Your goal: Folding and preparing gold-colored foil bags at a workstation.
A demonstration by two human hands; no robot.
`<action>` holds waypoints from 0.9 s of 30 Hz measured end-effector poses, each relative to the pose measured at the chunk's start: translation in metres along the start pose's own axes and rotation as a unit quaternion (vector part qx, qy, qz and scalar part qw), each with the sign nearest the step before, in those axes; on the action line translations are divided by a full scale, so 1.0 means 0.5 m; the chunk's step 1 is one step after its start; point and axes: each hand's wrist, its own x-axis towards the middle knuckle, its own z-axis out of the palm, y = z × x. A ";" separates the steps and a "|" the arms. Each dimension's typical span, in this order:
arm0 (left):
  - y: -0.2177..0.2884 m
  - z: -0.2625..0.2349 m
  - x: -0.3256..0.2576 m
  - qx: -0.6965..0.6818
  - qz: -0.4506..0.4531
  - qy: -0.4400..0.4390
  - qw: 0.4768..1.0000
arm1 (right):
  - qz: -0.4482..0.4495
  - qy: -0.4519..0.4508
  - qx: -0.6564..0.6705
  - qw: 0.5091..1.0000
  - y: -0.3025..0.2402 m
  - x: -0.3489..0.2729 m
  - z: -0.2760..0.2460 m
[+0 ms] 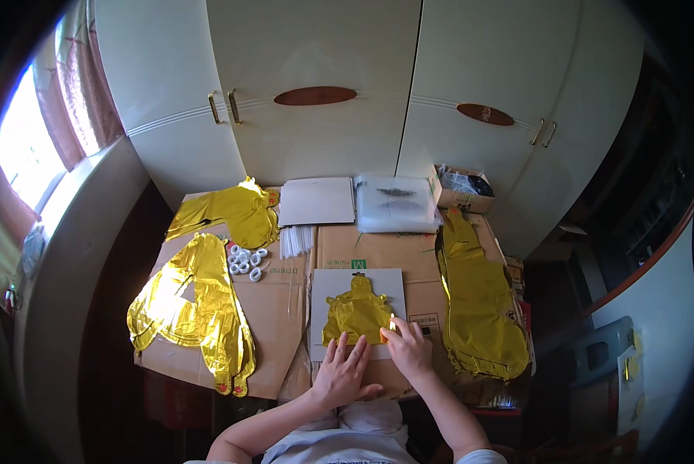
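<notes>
A small gold foil balloon piece [357,311] lies folded on a grey backing card [323,288] near the front edge of the cardboard work surface [285,309]. My left hand [341,371] rests flat, fingers spread, on the card's lower edge just under the foil. My right hand [407,346] pinches the foil's lower right corner with thumb and fingers.
Big gold foil balloons lie at the left [196,305], back left [231,210] and right [478,301]. Small white rings [246,261], white sticks [295,241], a stack of grey cards [317,201], clear plastic bags [397,203] and a small open box [461,189] sit behind. White wardrobe doors [316,93] stand beyond.
</notes>
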 end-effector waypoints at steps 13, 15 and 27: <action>-0.010 -0.008 0.004 0.008 0.001 -0.034 0.999 | 0.038 -0.015 0.024 0.999 0.006 0.001 -0.008; -0.009 -0.008 0.004 0.013 -0.001 -0.038 0.999 | 0.042 -0.009 0.028 0.999 0.020 -0.002 -0.004; -0.010 -0.010 0.005 0.005 -0.008 -0.039 0.999 | -0.106 -0.123 0.059 0.985 -0.022 -0.047 0.009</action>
